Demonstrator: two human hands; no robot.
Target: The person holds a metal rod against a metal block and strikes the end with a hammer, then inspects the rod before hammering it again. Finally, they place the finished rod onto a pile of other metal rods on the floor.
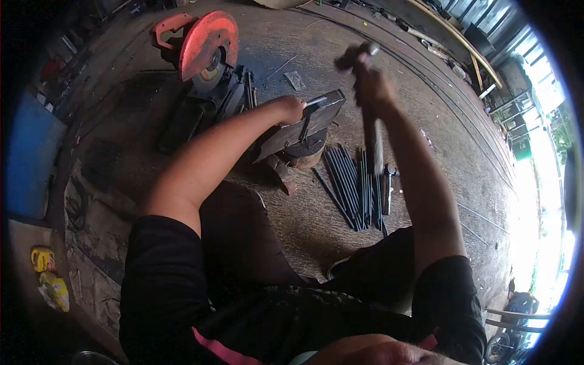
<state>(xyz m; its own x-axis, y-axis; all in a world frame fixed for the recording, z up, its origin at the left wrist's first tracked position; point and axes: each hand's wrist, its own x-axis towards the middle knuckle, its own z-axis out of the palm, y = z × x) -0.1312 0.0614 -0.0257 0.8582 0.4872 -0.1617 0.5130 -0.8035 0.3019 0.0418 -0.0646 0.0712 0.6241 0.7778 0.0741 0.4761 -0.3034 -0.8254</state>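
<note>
My left hand [291, 111] is closed around a short metal rod [315, 101], whose end lies along the top of a steel block [328, 114]. The block leans across a wooden stump [309, 157]. Raised to the right of it, my right hand [376, 90] grips a hammer [372, 143] by its handle, the head up and slightly blurred. Below, on the floor, lies a bundle of thin dark metal rods [350, 188]. A metal tool with a bright shaft [388, 193] rests beside them.
An orange cut-off saw [210, 42] stands at the upper left, close to my left forearm. A small clear packet [295, 80] lies behind the block. Long thin bars [444, 91] run across the floor at right. Yellow containers [44, 260] sit at far left.
</note>
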